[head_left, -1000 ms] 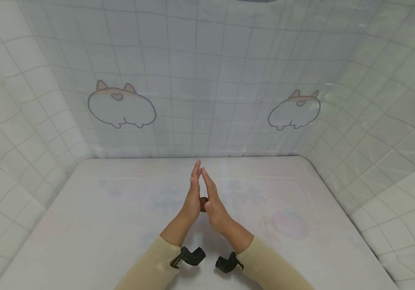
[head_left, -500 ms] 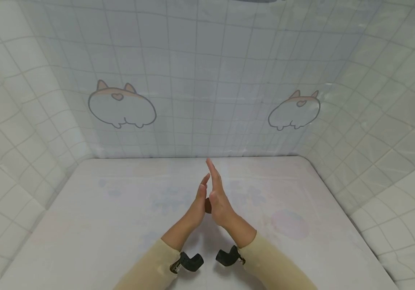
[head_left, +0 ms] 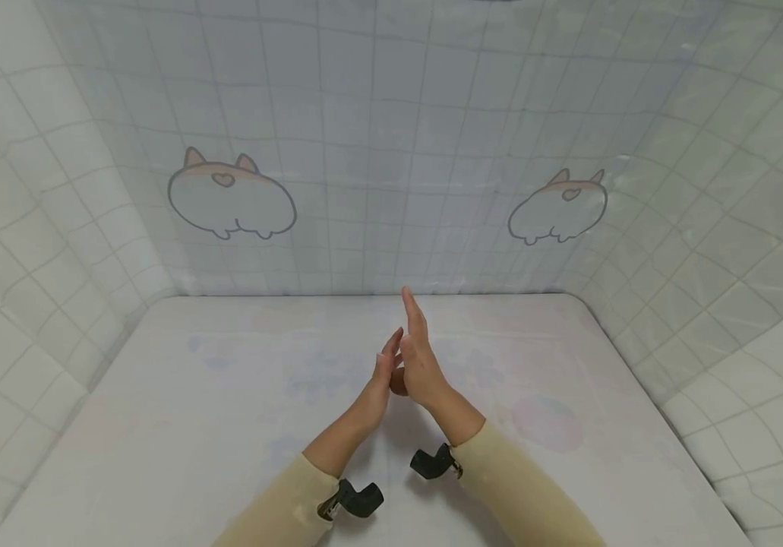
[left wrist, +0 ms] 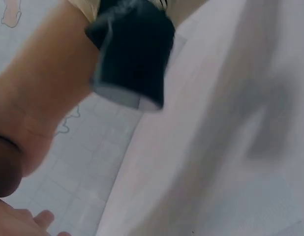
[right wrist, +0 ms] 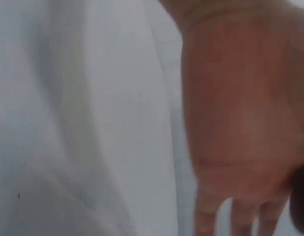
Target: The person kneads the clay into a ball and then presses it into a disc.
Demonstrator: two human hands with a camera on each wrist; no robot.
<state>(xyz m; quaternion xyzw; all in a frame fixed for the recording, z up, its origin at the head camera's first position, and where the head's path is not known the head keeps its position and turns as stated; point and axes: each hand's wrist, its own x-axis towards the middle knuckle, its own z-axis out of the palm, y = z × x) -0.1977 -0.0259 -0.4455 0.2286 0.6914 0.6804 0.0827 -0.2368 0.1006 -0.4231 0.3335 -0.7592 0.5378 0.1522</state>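
Between my two palms sits a small brown ball (head_left: 398, 382), held up over the white table in the head view. My left hand (head_left: 372, 393) lies along its left side with the fingers stretched forward. On the right, my right hand (head_left: 423, 371) is flat and upright, its fingertips reaching farther forward than the left ones. The left wrist view shows the brown ball (left wrist: 5, 172) at the left edge, between a palm and some fingers. In the right wrist view a broad palm fills the right half, with the dark ball (right wrist: 301, 199) at its edge. The ball's material cannot be made out.
Below the hands spreads a white table (head_left: 193, 441) with faint coloured prints. Grid-patterned curtains (head_left: 377, 152) with cartoon animals stand behind it and at both sides. Each sleeve carries a black wrist mount, one being the left mount (head_left: 362, 500).
My right hand has slid forward and my left hand has drawn back against it. The ball has shifted slightly to the right, still between the palms.
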